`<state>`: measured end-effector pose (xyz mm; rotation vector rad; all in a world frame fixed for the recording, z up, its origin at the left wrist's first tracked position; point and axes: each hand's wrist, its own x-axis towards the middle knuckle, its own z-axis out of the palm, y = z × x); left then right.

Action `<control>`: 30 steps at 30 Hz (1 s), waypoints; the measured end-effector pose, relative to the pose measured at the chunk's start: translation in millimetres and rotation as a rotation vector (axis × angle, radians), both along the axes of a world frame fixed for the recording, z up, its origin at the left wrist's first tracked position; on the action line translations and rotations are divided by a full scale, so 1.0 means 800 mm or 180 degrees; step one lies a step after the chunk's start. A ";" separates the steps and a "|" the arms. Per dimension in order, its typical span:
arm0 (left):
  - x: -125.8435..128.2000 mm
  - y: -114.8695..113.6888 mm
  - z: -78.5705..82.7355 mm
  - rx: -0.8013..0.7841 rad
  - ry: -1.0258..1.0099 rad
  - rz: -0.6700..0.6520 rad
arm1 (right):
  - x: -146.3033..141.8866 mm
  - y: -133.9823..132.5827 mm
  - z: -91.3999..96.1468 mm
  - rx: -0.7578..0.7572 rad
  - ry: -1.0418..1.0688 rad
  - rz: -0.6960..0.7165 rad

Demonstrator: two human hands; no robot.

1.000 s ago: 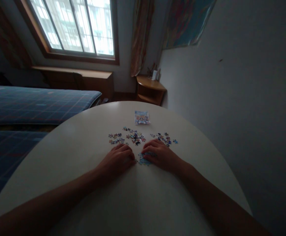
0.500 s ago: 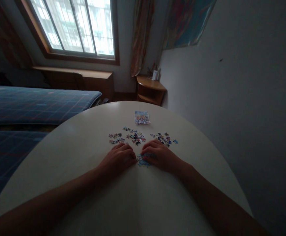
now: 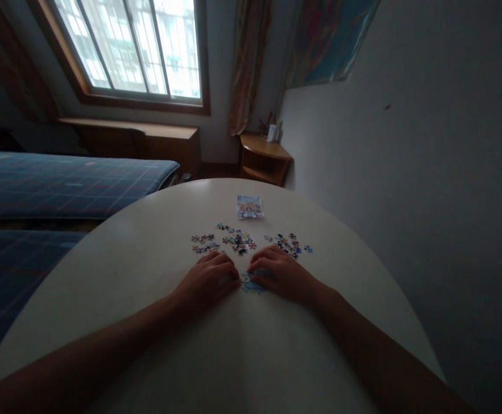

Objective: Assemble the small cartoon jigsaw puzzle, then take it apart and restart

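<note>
A small joined patch of light-blue jigsaw pieces (image 3: 253, 286) lies flat on the white table, between my two hands. My right hand (image 3: 283, 273) covers its right part, thumb and fingers bent and pressing on it. At the left edge of the patch, my left hand (image 3: 210, 279) has its fingers curled and the tips brought together; what they pinch, if anything, is hidden. Beyond the hands are loose jigsaw pieces: a middle pile (image 3: 238, 240), a left group (image 3: 203, 244) and a right group (image 3: 289, 244), which my right hand partly hides.
A small picture packet (image 3: 249, 207) lies farther back on the round white table (image 3: 156, 247). To the left are beds with blue plaid mattresses (image 3: 61, 187). A wooden corner shelf (image 3: 265, 147) stands behind the table, and a wall (image 3: 384, 201) runs along the right.
Both hands keep almost the same place and pose at the joined pieces. The view has shifted only very slightly.
</note>
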<state>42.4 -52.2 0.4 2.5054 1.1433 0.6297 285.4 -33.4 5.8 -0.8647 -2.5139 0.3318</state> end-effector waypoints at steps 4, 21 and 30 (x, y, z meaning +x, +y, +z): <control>-0.003 -0.005 0.003 -0.0015 0.0018 -0.0033 | 0.003 0.001 0.001 0.0002 -0.0009 -0.0078; 0.001 -0.012 0.012 -0.0027 -0.0096 -0.0182 | 0.005 0.001 0.001 0.0040 -0.0031 -0.0164; -0.067 0.040 0.020 0.0312 0.0289 0.1500 | 0.011 0.001 0.003 0.0018 -0.0045 -0.0280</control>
